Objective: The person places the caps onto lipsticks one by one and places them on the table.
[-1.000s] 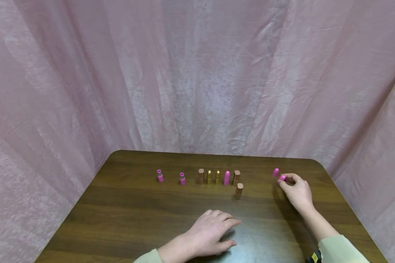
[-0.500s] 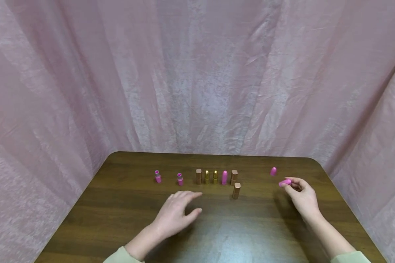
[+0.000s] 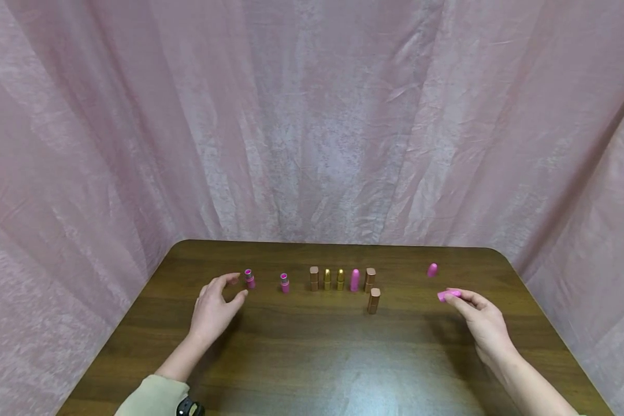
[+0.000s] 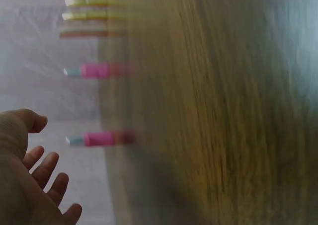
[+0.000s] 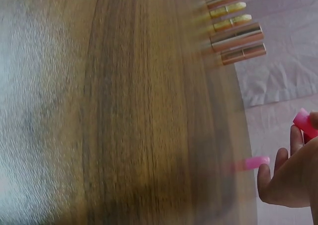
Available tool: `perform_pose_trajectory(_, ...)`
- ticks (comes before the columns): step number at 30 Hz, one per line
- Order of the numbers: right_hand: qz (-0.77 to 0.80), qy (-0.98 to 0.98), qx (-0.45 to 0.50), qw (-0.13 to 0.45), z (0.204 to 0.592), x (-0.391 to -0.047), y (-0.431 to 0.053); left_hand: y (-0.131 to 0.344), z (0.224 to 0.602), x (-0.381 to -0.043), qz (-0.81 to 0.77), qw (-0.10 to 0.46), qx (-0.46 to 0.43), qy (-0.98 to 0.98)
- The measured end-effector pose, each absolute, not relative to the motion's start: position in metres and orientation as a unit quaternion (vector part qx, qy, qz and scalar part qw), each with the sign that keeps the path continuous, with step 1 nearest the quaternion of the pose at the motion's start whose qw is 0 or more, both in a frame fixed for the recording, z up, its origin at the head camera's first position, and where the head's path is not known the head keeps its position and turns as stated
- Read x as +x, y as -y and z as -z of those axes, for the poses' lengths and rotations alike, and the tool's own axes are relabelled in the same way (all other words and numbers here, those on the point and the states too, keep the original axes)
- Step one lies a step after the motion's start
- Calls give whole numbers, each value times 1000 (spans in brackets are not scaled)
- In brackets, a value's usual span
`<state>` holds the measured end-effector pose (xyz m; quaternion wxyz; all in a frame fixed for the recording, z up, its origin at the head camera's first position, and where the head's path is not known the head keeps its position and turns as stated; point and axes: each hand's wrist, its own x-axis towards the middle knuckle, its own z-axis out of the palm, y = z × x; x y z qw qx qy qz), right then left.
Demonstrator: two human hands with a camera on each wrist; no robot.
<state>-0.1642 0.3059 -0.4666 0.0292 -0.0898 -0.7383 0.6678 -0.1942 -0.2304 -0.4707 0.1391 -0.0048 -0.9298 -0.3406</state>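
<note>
My left hand (image 3: 213, 309) has its thumb and fingers spread beside an uncapped pink lipstick tube (image 3: 250, 279) that stands upright at the left end of the row. A second uncapped pink tube (image 3: 285, 283) stands just right of that one. In the left wrist view both tubes show silver collars, and the left hand (image 4: 32, 175) holds nothing. My right hand (image 3: 481, 320) pinches a pink lipstick cap (image 3: 449, 296), tilted nearly level above the table. Behind it stands another pink cap (image 3: 433, 270) on the tabletop.
Several closed lipsticks stand mid-table: a rose-gold one (image 3: 314, 279), two gold ones, a pink one (image 3: 355, 280) and another rose-gold one (image 3: 370, 279). One more rose-gold lipstick (image 3: 374, 301) stands nearer. Behind the wooden table (image 3: 312, 358) hangs a pink curtain (image 3: 312, 115).
My left hand has moved left and forward from the front middle to the leftmost pink tube. My right hand has drawn slightly nearer with the pink cap, turning it towards level.
</note>
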Motion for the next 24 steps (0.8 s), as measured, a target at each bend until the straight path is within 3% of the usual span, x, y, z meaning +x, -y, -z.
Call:
perform_pose_trajectory(6, -698, 710, -94, 17, 466, -162, -305, 243, 484, -218, 320, 93, 23, 943)
perform_pose_trajectory(14, -711, 696, -104, 8, 470, -159, -303, 235, 498, -244, 290, 82, 45, 953)
perform_pose_trajectory(24, -710, 698, -96, 4, 472, -156, -301, 227, 506, -250, 259, 69, 72, 961)
